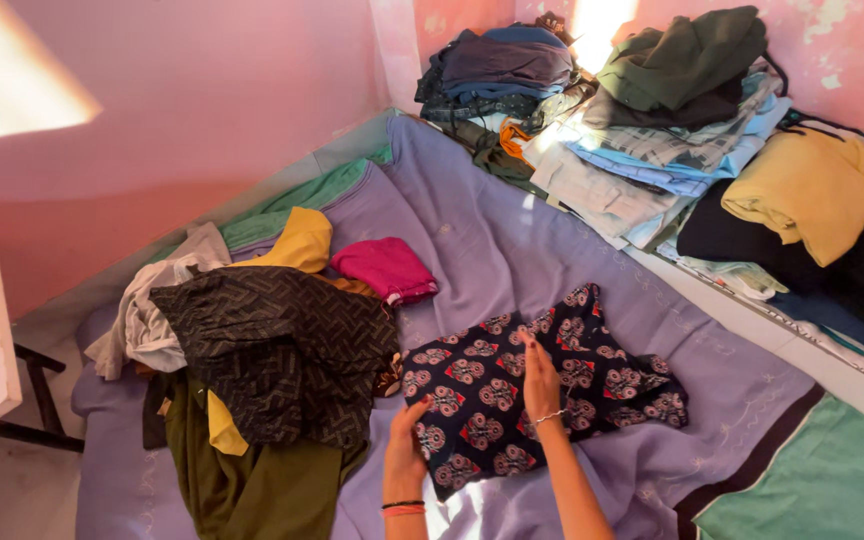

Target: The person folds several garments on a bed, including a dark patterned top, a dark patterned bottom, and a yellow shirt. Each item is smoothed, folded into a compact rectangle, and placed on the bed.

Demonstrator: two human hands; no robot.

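Bed: a big purple sheet [512,250] covers it. The middle has open room. A pink wall runs along the far side.
Done pile: folded clothes [652,140] sit stacked high at the far right, near the wall. This part looks finished.
Not done pile: a loose heap [262,360] lies on the left, with a dark zigzag cloth on top and green and yellow ones under it. These look unfolded.
Cloth in hand: a dark blue top with red flowers [552,395] lies flat in the middle of the sheet, just right of the heap. It looks only partly folded.
Pink cloth: a small folded piece [387,268] sits behind the heap.
Right hand: the right hand [540,382] lies flat and open on the flowery top, pressing it.
Left hand: the left hand [404,450] pinches the top's near left edge, fingers curled.
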